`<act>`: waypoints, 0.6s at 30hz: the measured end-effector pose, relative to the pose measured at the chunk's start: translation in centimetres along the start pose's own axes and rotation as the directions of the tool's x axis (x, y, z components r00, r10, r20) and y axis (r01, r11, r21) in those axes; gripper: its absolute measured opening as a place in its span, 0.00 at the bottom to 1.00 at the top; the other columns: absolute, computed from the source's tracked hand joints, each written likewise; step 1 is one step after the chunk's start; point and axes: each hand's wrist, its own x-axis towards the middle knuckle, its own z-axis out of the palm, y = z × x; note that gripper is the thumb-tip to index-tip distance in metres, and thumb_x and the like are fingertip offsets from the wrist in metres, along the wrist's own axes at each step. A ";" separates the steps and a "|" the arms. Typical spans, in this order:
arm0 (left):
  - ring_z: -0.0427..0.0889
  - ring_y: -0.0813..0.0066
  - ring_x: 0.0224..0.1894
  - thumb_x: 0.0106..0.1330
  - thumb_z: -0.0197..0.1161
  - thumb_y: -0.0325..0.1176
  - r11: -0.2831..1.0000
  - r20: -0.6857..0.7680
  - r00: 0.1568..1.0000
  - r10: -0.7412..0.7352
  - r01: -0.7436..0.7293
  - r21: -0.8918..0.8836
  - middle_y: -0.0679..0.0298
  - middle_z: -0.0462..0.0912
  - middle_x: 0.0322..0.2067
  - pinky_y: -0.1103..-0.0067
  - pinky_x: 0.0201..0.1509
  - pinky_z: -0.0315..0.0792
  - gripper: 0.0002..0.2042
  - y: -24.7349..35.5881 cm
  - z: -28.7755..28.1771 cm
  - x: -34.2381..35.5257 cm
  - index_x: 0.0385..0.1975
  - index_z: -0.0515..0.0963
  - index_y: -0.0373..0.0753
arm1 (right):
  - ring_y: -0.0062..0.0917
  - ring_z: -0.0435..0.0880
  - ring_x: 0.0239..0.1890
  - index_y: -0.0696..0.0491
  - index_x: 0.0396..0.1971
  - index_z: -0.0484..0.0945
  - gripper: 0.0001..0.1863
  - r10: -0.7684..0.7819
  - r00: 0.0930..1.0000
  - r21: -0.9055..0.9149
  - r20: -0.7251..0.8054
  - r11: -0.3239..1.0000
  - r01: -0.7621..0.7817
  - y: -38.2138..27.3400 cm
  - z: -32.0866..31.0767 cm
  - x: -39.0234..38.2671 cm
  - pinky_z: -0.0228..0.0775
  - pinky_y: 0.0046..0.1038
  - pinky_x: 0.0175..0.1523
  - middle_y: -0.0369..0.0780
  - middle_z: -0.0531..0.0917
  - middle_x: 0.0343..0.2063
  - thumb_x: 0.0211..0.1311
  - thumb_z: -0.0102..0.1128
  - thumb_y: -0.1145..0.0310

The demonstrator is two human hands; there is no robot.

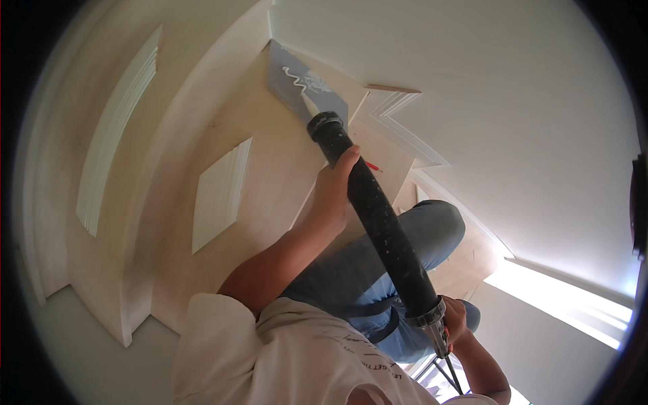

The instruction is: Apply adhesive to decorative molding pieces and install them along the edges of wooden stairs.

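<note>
Left hand (337, 175) is wrapped around the barrel of a black caulking gun (385, 233); the right hand (456, 320) is closed at its rear handle, though its fingers are partly hidden. A pale wall (499, 101) is bordered by stepped wooden boards (266, 182), on which white moulding pieces (223, 196) are laid well left of the barrel. On the grey panel (331, 101), room is left between its pointed far edge and a zigzag white bead (295, 82), toward which the nozzle (310, 104) is directed. Beside the barrel, a red pencil-like stick (372, 166) is seen.
</note>
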 end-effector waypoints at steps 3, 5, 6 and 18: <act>0.80 0.72 0.34 0.69 0.60 0.49 1.000 -0.047 0.999 -0.015 0.016 0.015 0.62 0.78 0.31 0.74 0.42 0.74 0.19 -0.5 0.1 -0.7 0.40 0.74 0.37 | 0.39 0.86 0.31 0.60 0.32 0.80 0.19 -0.029 0.994 -0.039 -0.108 0.999 0.025 -1.2 0.8 0.3 0.77 0.34 0.36 0.45 0.84 0.31 0.45 0.70 0.60; 0.80 0.72 0.34 0.69 0.60 0.49 0.995 -0.051 0.997 -0.051 0.055 0.085 0.62 0.78 0.31 0.74 0.42 0.74 0.19 -1.4 -0.2 -0.4 0.40 0.74 0.37 | 0.40 0.86 0.34 0.60 0.33 0.80 0.20 -0.022 0.992 -0.043 -0.121 0.999 0.017 -1.5 1.2 -0.1 0.78 0.36 0.39 0.47 0.84 0.34 0.46 0.70 0.60; 0.80 0.72 0.34 0.69 0.60 0.49 0.995 -0.048 0.997 -0.054 0.058 0.084 0.62 0.78 0.31 0.74 0.42 0.74 0.19 -1.6 0.0 -0.4 0.40 0.74 0.37 | 0.42 0.87 0.38 0.61 0.35 0.81 0.20 -0.014 0.991 -0.058 -0.137 0.998 0.006 -1.5 1.1 -0.4 0.79 0.37 0.42 0.48 0.85 0.37 0.46 0.70 0.61; 0.82 0.69 0.31 0.69 0.59 0.49 0.996 -0.050 0.997 -0.059 0.062 0.065 0.60 0.80 0.28 0.72 0.40 0.77 0.19 -3.9 0.8 -1.9 0.39 0.73 0.36 | 0.44 0.80 0.27 0.62 0.32 0.76 0.28 -0.038 0.992 0.011 -0.118 0.999 0.039 0.3 1.9 -5.5 0.72 0.39 0.31 0.48 0.80 0.29 0.61 0.60 0.46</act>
